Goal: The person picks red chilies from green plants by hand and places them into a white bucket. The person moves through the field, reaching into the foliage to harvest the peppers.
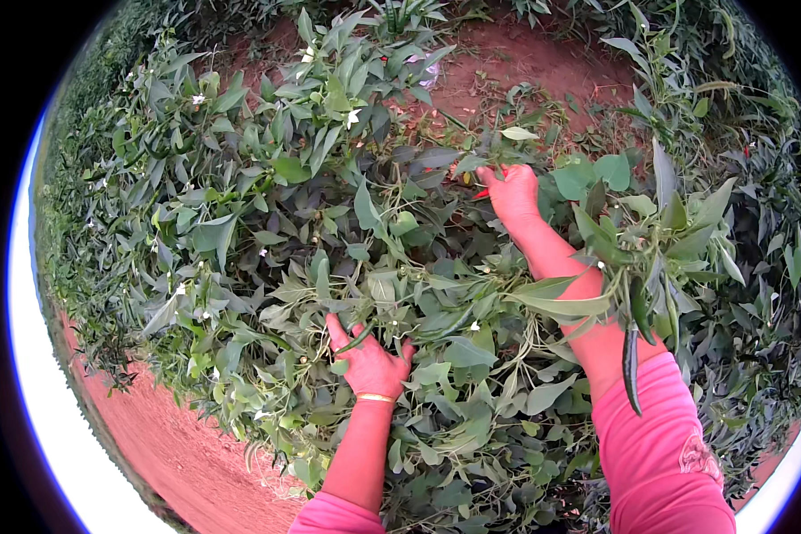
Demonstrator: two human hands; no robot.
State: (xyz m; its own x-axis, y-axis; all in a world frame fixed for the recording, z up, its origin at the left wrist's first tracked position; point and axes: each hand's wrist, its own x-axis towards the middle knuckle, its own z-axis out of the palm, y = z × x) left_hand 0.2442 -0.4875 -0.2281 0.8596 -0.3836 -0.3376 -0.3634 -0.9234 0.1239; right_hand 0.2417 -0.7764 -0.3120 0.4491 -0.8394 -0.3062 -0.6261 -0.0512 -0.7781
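Observation:
My left hand (374, 367) is among the leaves of a chili pepper plant, its fingers spread. A green chili (356, 338) hangs across those fingers, and the fingertips are partly hidden by foliage. Farther forward, my right hand (515, 195) is curled with a red chili pepper (482, 194) showing at its finger side. A second bit of red shows by the knuckles. Over my right forearm hangs a leafy chili branch (614, 280) with a dark chili (631, 374). Another long green chili (447, 327) lies between my hands.
Dense chili plants (173, 167) with white flowers spread to the left, and more foliage (774, 280) fills the right. Reddish soil (541, 60) shows beyond my right hand. A red dirt strip (173, 454) runs along the lower left. A pale plastic scrap (432, 72) lies near the top.

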